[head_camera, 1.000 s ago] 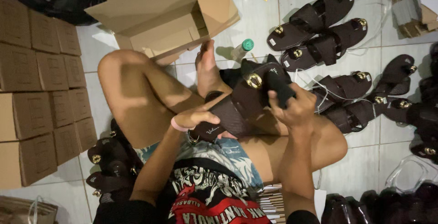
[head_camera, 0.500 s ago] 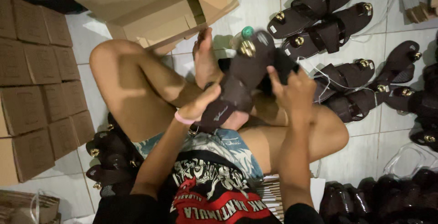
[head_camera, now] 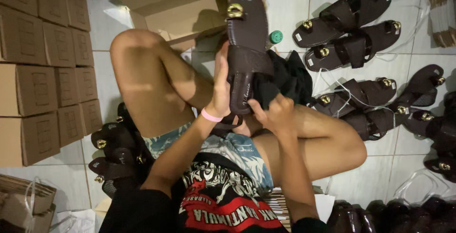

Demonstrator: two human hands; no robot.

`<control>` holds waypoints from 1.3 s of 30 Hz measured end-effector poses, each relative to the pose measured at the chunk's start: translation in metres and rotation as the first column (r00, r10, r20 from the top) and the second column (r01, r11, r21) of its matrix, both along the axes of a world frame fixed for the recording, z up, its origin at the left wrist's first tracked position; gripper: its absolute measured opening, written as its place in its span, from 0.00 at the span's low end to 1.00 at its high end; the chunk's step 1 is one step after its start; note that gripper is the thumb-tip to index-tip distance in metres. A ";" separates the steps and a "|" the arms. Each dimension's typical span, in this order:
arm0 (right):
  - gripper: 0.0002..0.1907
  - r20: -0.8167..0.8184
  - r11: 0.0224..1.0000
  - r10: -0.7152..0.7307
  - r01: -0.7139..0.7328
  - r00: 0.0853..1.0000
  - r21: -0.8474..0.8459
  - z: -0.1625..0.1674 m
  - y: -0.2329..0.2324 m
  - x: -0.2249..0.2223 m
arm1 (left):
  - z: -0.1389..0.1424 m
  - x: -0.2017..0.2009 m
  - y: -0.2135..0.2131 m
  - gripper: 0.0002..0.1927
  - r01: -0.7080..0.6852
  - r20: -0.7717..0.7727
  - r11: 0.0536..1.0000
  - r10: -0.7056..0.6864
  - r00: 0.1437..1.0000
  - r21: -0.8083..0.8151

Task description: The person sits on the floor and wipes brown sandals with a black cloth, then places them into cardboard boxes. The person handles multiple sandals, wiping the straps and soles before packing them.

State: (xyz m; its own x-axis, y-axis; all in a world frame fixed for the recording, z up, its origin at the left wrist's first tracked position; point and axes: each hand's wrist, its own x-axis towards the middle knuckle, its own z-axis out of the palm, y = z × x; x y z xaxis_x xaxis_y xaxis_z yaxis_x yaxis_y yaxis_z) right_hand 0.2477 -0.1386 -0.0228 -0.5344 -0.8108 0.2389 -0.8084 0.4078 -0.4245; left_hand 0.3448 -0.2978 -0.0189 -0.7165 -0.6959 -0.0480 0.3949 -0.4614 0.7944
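Boxes (head_camera: 42, 67) left, sandals (head_camera: 351, 29) right of legs (head_camera: 156, 86).

So the dark brown sandal (head_camera: 246, 48) is held up on end over the lap, toe pointing away and footbed facing the camera, with a gold ring buckle near the toe and a wide woven-looking strap across the middle. A bunched-up black cloth (head_camera: 285, 79) sits right against its right edge, touching it near the strap and heel.
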 end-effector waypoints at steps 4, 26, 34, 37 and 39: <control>0.22 0.025 0.993 0.040 -0.037 0.999 -0.109 -0.007 -0.005 -0.003 | -0.013 0.003 0.004 0.34 0.127 0.144 0.973 -0.100 0.985 -0.193; 0.24 -0.124 0.956 0.262 -0.275 0.957 -0.103 0.021 -0.013 0.022 | 0.005 0.002 0.010 0.45 0.079 -0.025 0.983 -0.076 0.997 0.167; 0.22 -0.190 0.962 0.254 -0.267 0.948 -0.048 0.033 -0.008 0.020 | -0.011 0.004 0.018 0.49 0.167 -0.026 0.964 -0.165 0.986 0.209; 0.22 -0.161 0.948 0.308 -0.317 0.938 -0.032 0.039 -0.006 0.020 | -0.017 0.005 0.018 0.48 0.112 0.058 0.980 -0.123 0.991 0.165; 0.21 -0.162 0.944 0.313 -0.326 0.936 -0.055 0.040 -0.007 0.019 | -0.023 0.007 0.020 0.47 0.128 0.090 0.981 -0.143 0.986 0.147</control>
State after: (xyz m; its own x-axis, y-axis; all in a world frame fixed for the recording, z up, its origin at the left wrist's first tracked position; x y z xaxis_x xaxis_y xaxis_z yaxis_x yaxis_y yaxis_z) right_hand 0.2670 -0.1453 0.0171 -0.2034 -0.9077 0.3670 -0.9469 0.0870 -0.3096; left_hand 0.3514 -0.2776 -0.0415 -0.7903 -0.5740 -0.2144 0.2430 -0.6148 0.7503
